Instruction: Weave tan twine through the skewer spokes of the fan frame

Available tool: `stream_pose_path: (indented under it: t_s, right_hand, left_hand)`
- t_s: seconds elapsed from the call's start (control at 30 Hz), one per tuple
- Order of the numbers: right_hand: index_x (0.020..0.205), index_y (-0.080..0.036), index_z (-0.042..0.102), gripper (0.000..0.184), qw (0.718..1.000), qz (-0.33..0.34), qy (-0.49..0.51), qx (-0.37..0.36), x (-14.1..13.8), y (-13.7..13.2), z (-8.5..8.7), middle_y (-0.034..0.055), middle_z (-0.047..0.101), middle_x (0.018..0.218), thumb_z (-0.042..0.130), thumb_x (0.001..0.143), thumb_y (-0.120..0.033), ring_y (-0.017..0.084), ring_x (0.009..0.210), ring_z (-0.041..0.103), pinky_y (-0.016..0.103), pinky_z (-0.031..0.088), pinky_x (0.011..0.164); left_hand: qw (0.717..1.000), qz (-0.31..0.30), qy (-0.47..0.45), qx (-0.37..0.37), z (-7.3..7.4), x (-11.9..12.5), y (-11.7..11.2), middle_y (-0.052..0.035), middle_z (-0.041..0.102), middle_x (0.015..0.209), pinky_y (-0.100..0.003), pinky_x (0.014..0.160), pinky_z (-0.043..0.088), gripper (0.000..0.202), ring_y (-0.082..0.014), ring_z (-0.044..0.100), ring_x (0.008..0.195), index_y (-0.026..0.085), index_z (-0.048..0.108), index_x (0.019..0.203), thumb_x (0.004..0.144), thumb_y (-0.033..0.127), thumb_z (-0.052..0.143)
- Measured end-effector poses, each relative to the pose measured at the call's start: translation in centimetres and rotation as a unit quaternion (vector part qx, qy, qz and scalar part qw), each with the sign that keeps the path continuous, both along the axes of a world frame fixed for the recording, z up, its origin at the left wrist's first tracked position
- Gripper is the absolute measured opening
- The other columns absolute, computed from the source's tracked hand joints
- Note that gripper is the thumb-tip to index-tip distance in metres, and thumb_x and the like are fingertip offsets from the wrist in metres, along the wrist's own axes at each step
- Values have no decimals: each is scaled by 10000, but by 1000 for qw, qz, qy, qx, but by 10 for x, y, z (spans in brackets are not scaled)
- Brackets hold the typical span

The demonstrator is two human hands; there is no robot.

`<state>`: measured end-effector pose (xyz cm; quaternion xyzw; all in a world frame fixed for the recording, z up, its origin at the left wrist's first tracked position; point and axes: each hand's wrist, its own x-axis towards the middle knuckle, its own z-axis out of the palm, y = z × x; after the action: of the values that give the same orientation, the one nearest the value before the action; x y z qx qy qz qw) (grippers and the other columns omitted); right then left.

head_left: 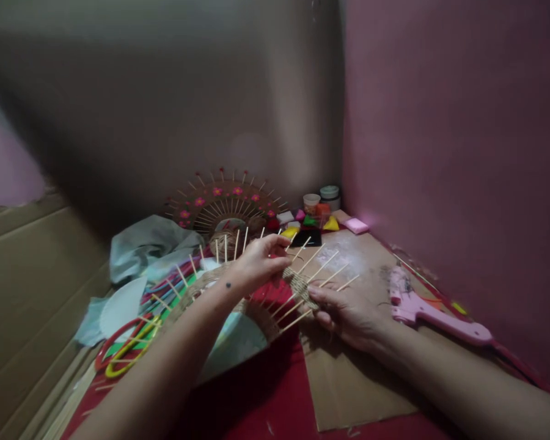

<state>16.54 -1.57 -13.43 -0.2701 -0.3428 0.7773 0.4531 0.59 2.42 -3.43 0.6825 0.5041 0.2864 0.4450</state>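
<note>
My left hand (256,260) reaches across and pinches closed on the woven rim of a half-made sunburst wicker piece (238,293). My right hand (343,311) grips the same rim from below, fingers curled around the braided band and a few sticks. The piece sits tilted between my hands, above a red cloth (275,391) and a cardboard sheet (348,373).

I judge it light but fragile. The thin wooden sticks would snap if bent, and the twine weave is rough, not slippery. The stiff woven band is the safest place to hold.

It looks like a ring of tan weave with pale skewers fanning outward.

Beside my right hand lies a pink glue gun (431,311). Behind stands a finished sunburst with pink flowers (224,205).
</note>
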Motion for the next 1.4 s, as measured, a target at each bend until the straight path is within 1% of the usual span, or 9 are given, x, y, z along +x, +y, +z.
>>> stream_pose_path:
  t_s: [0.2, 0.33, 0.4, 0.5, 0.63, 0.77, 1.1, 1.3, 1.4]
  right_hand:
    - [633, -172, 535, 195, 994, 29, -46, 91, 4, -3, 10, -43, 388, 532, 629, 752, -294, 60, 438, 275, 241, 135, 413]
    - [783, -155, 626, 133, 989, 69, -67, 116, 10, -6, 23, -18, 496, 590, 679, 692, -237, 57, 466, 364, 218, 227, 425]
    - [911, -163, 646, 286, 985, 107, -78, 114, 15, -5, 29, 18, 588, 712, 702, 632, -184, 95, 559, 486, 224, 338, 491]
    - [882, -152, 663, 292, 975, 130, -142, 112, 25, 0, 33, 37, 611, 741, 699, 592, -143, 127, 606, 523, 255, 391, 547]
    - [793, -144, 676, 182, 966, 59, -222, 120, 36, 14, 32, 1, 526, 588, 705, 624, -203, 71, 482, 387, 234, 291, 450]
    - [741, -150, 662, 169, 976, -17, -191, 107, 40, 24, 34, -54, 370, 482, 692, 682, -305, 46, 420, 245, 222, 160, 396]
    - [624, -171, 570, 161, 991, -126, -31, 13, 57, 39, 35, -19, 504, 581, 715, 634, -242, 91, 520, 409, 255, 333, 526]
    - [586, -176, 544, 155, 973, -171, -76, 136, 59, 34, 43, -50, 365, 517, 678, 642, -229, 73, 484, 292, 240, 211, 469]
    - [571, -169, 521, 161, 973, -168, -98, 126, 61, 36, 43, -52, 368, 520, 679, 599, -185, 60, 469, 262, 237, 176, 451]
  left_hand:
    - [995, -85, 50, -11, -3, -4, 3, 46, 546, 630, -170, 338, 321, 501, -46, 436, 372, 164, 422, 1216, 743, 159, 587]
    - [997, -50, 9, -62, 10, -1, -3, 77, 489, 519, -156, 288, 248, 559, -30, 358, 306, 137, 440, 1226, 697, 103, 618]
    - [997, -27, -1, -66, 15, 1, -6, 81, 484, 497, -155, 277, 233, 587, -30, 355, 291, 138, 449, 1236, 679, 80, 626]
    - [998, -8, -13, -59, 18, 1, -10, 76, 501, 500, -158, 273, 236, 624, -34, 367, 285, 156, 447, 1264, 673, 65, 626]
    - [998, 2, -32, -62, 19, -1, -15, 89, 477, 481, -155, 286, 244, 653, -30, 368, 288, 179, 438, 1294, 680, 53, 619]
    - [997, 7, -41, -62, 22, -3, -19, 88, 475, 489, -150, 298, 245, 658, -21, 359, 299, 178, 438, 1305, 686, 37, 612]
    - [999, -14, -18, -40, 14, 1, -17, 60, 548, 543, -155, 294, 293, 681, -31, 377, 304, 208, 449, 1309, 666, 57, 615]
    - [999, -9, -24, -39, 13, 2, -16, 55, 549, 532, -159, 283, 305, 650, -42, 394, 294, 193, 473, 1283, 663, 67, 621]
    - [999, -11, -33, -34, 14, -2, -17, 51, 553, 540, -157, 290, 308, 627, -43, 401, 303, 203, 486, 1266, 668, 81, 630]
